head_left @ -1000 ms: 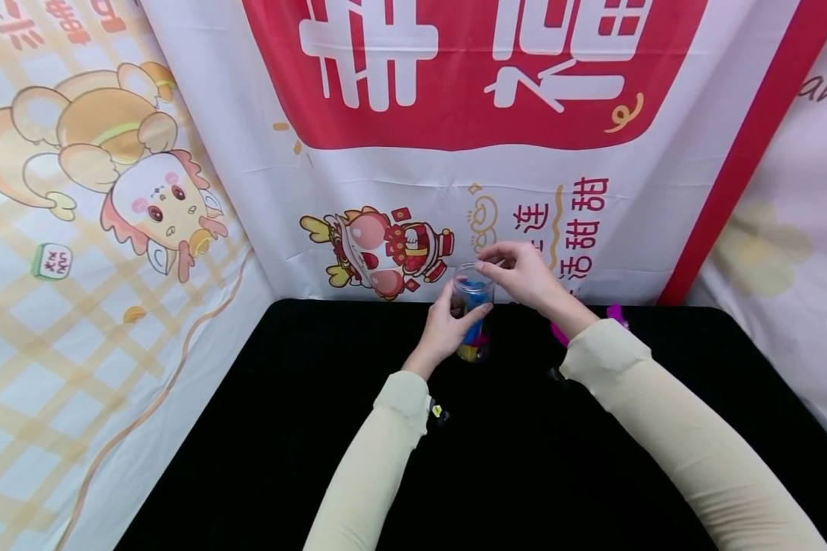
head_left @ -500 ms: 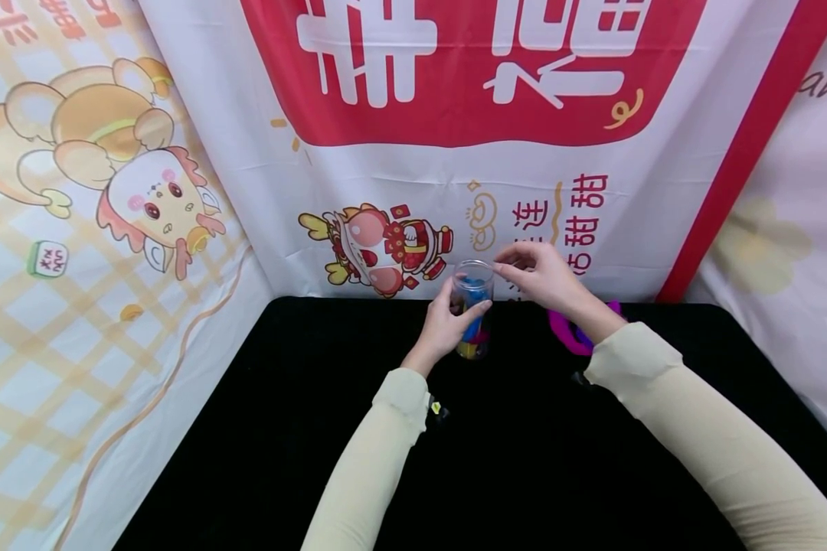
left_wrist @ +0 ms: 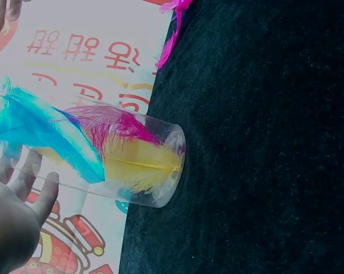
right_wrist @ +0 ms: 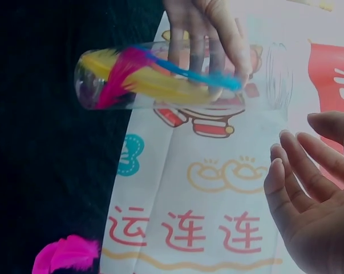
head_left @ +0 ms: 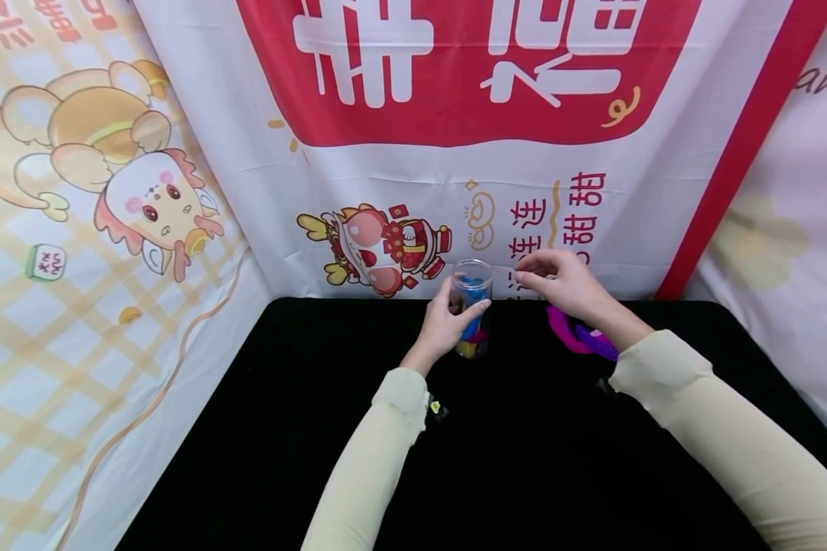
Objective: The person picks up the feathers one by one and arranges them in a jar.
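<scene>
My left hand (head_left: 441,329) grips a tall clear jar (head_left: 472,350) that stands upright near the back of the black table, its fingers and thumb round the side. Inside the jar lie a blue feather (left_wrist: 49,137), a magenta feather (left_wrist: 117,123) and a yellow feather (left_wrist: 140,162). The blue one sits highest, and the jar's mouth has no lid on it. To the right of the mouth, apart from it, hovers my right hand (head_left: 561,285). In the right wrist view its fingers (right_wrist: 308,177) are loosely bent, with nothing seen between them.
Below my right forearm, a magenta feather (head_left: 567,333) and a purple feather (head_left: 596,344) lie on the black tabletop (head_left: 524,459). A white and red printed cloth (head_left: 358,168) hangs right behind the table, and a patterned cloth (head_left: 131,306) hangs on the left.
My right hand has drawn away from the jar's mouth to the right, uncovering more of the feathers on the table. The left hand and the jar have stayed in place.
</scene>
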Action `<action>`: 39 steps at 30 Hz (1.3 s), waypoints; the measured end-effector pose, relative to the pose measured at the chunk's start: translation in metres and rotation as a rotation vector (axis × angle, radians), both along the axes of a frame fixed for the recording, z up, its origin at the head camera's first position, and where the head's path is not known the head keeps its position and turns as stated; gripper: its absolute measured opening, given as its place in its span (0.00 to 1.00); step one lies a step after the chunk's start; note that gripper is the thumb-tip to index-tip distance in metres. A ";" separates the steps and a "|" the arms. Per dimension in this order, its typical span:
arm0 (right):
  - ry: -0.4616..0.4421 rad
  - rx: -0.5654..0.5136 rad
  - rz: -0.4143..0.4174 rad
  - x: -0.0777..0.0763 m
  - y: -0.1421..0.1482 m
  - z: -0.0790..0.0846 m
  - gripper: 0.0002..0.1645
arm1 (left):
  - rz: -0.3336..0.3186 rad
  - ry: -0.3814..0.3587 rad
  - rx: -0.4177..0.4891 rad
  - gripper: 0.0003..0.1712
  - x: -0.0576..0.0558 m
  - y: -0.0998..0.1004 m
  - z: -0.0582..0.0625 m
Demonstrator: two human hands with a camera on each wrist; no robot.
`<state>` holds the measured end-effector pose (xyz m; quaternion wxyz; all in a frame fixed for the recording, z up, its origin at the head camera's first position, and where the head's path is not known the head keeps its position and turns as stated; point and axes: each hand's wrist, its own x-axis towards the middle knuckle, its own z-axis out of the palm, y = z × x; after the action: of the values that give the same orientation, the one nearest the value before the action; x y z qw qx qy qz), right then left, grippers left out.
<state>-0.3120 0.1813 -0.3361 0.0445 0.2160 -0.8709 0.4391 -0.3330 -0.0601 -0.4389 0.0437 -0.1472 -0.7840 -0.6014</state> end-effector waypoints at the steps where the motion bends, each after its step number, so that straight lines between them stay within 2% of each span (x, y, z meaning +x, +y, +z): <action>1: 0.002 0.003 -0.005 0.001 0.002 -0.001 0.16 | -0.002 0.002 -0.001 0.40 0.000 0.000 0.000; 9: -0.001 0.023 -0.041 0.005 0.018 -0.007 0.16 | -0.006 -0.011 0.000 0.39 0.001 0.000 0.001; 14: -0.033 0.015 -0.049 0.009 0.033 -0.014 0.17 | -0.001 -0.015 -0.010 0.44 0.002 0.000 -0.001; 22: -0.071 -0.001 -0.081 0.011 0.053 -0.024 0.17 | 0.007 -0.005 -0.015 0.41 0.002 0.001 0.000; 34: -0.083 -0.014 -0.086 0.017 0.071 -0.037 0.17 | 0.003 -0.008 -0.005 0.41 0.002 0.000 -0.001; 39: -0.090 -0.006 -0.119 0.018 0.081 -0.045 0.19 | 0.000 -0.012 -0.006 0.41 0.001 -0.001 -0.001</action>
<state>-0.2936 0.2626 -0.3814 0.0319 0.1435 -0.8820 0.4477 -0.3316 -0.0607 -0.4395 0.0384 -0.1438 -0.7860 -0.6001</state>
